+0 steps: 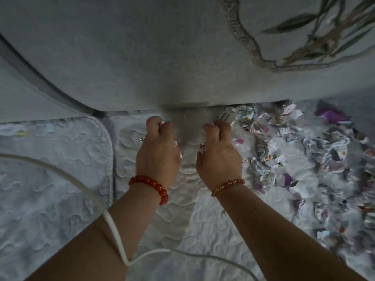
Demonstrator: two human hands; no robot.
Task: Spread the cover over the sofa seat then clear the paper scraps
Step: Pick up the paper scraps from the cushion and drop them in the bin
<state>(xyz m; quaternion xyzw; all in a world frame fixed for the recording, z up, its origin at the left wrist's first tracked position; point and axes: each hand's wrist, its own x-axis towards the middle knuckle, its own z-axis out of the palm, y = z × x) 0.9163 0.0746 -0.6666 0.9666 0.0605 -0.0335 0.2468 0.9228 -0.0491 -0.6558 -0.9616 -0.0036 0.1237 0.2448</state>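
Left hand (pixel 159 142) and right hand (pixel 218 147) both fisted, each closed on white scraps, at the seat's back edge. Cover (pixel 162 209) lies spread over the seat. Scraps (pixel 294 151) heaped right of the hands; gathering likely starts from the near edge.
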